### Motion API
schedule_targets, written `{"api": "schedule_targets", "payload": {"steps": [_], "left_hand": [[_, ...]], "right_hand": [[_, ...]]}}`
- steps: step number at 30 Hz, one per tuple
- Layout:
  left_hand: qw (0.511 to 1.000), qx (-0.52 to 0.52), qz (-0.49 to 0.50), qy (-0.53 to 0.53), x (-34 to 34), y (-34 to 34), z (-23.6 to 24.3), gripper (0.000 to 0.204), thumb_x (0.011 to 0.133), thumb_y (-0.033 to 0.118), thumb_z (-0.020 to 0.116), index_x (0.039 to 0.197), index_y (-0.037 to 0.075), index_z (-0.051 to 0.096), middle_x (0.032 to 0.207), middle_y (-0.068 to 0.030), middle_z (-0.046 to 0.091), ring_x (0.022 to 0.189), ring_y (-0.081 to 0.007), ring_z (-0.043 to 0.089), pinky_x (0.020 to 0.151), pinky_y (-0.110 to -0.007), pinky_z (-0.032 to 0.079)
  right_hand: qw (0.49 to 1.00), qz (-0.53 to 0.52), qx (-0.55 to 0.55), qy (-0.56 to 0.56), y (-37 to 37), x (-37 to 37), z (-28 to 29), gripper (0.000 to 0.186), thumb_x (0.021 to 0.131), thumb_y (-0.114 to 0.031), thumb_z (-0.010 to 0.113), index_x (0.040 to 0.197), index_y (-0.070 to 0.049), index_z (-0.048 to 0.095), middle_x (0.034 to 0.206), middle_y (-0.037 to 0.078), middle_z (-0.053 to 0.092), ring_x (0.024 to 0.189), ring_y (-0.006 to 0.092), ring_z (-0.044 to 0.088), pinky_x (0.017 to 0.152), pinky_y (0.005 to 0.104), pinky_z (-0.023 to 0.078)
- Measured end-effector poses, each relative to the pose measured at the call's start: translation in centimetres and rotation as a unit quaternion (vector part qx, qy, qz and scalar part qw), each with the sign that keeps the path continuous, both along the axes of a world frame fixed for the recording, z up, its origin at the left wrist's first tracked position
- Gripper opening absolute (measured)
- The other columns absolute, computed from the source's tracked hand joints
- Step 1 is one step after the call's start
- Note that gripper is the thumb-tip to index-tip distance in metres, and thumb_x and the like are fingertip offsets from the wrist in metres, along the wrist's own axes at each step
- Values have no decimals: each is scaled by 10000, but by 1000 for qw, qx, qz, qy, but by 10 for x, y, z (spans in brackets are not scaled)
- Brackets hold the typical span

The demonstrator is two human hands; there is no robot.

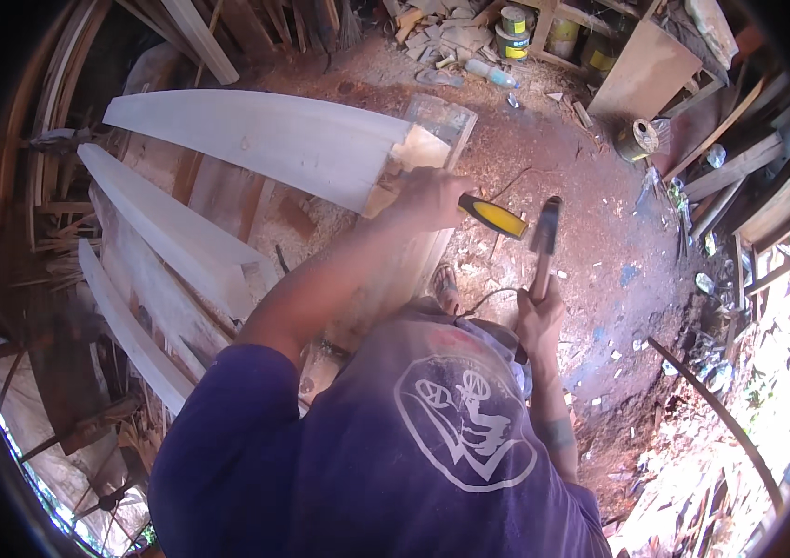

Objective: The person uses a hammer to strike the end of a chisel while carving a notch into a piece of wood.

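My left hand (434, 198) is closed around a chisel, and its yellow and black handle (497, 217) sticks out toward the right. The blade is hidden by the hand, which is at the right end of a long pale wooden beam (255, 135). This end looks rough and lighter, like a cut shape (420, 149). My right hand (541, 321) grips a hammer by its wooden handle (542, 274). The dark hammer head (548, 223) is raised just right of the chisel's handle end, with a small gap between them.
More pale beams (172, 232) lie to the left over a wooden bench strewn with shavings. Cans (514, 33), a plastic bottle (492, 74) and wood scraps sit at the back. A tin (638, 139) and leaning boards (644, 79) stand at the far right. Sandals show below.
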State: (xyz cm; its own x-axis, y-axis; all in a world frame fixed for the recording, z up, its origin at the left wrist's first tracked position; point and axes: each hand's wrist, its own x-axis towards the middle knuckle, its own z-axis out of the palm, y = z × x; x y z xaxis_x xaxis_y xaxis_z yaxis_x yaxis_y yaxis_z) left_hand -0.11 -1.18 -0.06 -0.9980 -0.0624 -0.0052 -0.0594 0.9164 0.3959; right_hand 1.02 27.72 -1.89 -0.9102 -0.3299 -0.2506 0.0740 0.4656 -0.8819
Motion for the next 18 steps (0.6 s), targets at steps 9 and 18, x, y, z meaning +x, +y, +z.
{"api": "schedule_targets", "payload": {"steps": [9, 18], "left_hand": [[1000, -11, 3, -13, 2, 5, 4, 175, 701, 189, 714, 862, 131, 678, 750, -113, 693, 774, -337, 700, 738, -490, 524], [826, 470, 232, 207, 9, -87, 71, 88, 855, 131, 698, 810, 69, 655, 583, 29, 536, 509, -77, 477, 477, -255, 391]], "right_hand": [[998, 5, 40, 52, -7, 30, 1, 61, 861, -49, 574, 868, -5, 532, 624, 86, 538, 543, 183, 508, 499, 369, 402], [984, -144, -87, -66, 42, -17, 5, 132, 849, -39, 639, 867, -59, 510, 575, 11, 499, 392, 97, 460, 349, 260, 358]]}}
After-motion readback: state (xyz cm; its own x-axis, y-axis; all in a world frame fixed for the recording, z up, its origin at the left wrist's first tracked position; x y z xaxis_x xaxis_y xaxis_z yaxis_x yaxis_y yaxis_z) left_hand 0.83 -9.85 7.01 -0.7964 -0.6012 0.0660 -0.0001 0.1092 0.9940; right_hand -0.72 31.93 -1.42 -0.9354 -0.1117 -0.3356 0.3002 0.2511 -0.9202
